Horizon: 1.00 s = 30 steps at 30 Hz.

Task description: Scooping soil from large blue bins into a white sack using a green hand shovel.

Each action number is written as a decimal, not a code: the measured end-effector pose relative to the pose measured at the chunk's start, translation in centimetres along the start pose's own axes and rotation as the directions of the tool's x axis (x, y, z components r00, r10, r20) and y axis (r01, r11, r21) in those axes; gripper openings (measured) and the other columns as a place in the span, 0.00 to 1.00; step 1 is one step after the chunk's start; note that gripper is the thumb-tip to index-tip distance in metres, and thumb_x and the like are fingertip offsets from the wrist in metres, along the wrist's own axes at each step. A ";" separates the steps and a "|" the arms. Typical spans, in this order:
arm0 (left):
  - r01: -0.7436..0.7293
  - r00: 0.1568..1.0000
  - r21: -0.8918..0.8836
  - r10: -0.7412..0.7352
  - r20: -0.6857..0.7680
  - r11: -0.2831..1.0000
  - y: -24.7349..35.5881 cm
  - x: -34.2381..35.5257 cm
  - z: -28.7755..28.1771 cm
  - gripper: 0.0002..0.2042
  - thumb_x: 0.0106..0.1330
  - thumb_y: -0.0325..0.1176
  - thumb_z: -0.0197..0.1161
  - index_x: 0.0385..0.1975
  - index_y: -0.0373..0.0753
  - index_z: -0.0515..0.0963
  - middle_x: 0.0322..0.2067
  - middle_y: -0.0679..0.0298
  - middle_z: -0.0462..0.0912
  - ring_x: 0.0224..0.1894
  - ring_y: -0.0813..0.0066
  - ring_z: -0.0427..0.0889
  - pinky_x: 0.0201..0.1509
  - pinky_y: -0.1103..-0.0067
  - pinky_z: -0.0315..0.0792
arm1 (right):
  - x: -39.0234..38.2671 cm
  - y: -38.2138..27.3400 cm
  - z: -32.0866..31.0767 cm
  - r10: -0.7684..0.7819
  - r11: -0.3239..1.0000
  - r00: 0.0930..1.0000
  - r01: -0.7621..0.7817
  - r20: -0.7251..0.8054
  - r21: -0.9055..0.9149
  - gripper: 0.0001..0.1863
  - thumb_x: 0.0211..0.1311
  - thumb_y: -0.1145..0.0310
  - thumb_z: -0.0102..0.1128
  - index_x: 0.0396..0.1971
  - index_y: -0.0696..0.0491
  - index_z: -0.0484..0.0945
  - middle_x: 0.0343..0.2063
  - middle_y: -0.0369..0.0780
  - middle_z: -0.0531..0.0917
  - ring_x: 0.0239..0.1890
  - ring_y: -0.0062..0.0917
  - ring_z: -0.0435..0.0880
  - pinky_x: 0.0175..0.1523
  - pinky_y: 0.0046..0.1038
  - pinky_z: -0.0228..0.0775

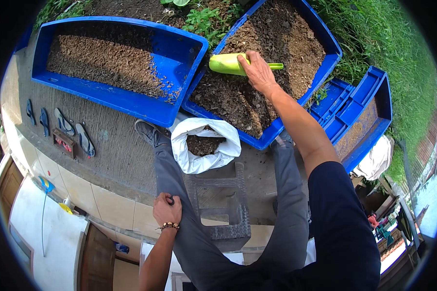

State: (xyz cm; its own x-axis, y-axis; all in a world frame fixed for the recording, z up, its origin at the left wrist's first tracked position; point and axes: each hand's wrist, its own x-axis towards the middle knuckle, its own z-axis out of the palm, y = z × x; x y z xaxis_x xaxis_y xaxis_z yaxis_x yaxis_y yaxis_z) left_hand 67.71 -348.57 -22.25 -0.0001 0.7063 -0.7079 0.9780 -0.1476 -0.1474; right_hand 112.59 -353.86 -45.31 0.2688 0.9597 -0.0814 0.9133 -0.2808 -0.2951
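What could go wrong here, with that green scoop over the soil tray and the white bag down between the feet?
The right hand holds the green scoop out at a long reach over the blue tray, so soil may spill on the way to the white bag. The bag's rolled mouth is soft and could slump. The left hand rests on the knee, steadying nothing.

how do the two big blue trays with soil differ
The left blue tray holds a thin layer of lighter, tan, grainy material that leaves its right end bare, while the right blue tray is filled with darker, clumpy soil. The right hand holds a green scoop over the right blue tray; nothing reaches into the left one. The white bag sits just below the right blue tray's near corner. Both are long, blue, plastic and on the ground.
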 end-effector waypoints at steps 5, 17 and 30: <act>-0.018 1.000 -0.012 0.018 0.018 1.000 0.4 0.1 0.1 0.09 0.54 0.37 0.63 0.27 0.38 0.78 0.23 0.63 0.78 0.35 0.60 0.80 0.43 0.65 0.73 | -5.3 2.7 -0.7 -0.217 0.976 0.965 0.217 0.149 0.022 0.26 0.55 0.78 0.54 0.55 0.45 0.66 0.45 0.44 0.71 0.48 0.39 0.75 0.52 0.37 0.72; -0.008 1.000 -0.022 0.008 -0.003 1.000 -0.2 -0.1 0.7 0.09 0.53 0.35 0.63 0.29 0.37 0.79 0.22 0.63 0.78 0.32 0.61 0.79 0.40 0.66 0.73 | 0.2 14.1 0.1 0.767 0.634 0.537 -0.719 -0.350 0.284 0.38 0.41 0.83 0.61 0.59 0.52 0.65 0.49 0.53 0.65 0.51 0.47 0.70 0.58 0.41 0.66; -0.013 1.000 0.023 0.013 0.004 1.000 0.3 -0.2 1.5 0.08 0.54 0.35 0.64 0.29 0.38 0.79 0.23 0.62 0.78 0.31 0.61 0.79 0.39 0.66 0.73 | -7.9 8.0 6.5 0.589 0.774 0.804 -0.536 -0.073 0.338 0.38 0.43 0.86 0.58 0.60 0.49 0.63 0.50 0.51 0.68 0.50 0.49 0.74 0.52 0.43 0.72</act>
State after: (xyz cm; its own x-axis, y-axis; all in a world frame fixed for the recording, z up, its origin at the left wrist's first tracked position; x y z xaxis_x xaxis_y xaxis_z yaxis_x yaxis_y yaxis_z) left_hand 67.72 -349.84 -23.22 0.0116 0.7017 -0.7124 0.9729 -0.1725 -0.1541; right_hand 115.72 -363.67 -53.21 0.7770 0.6062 -0.1696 0.4590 -0.7300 -0.5063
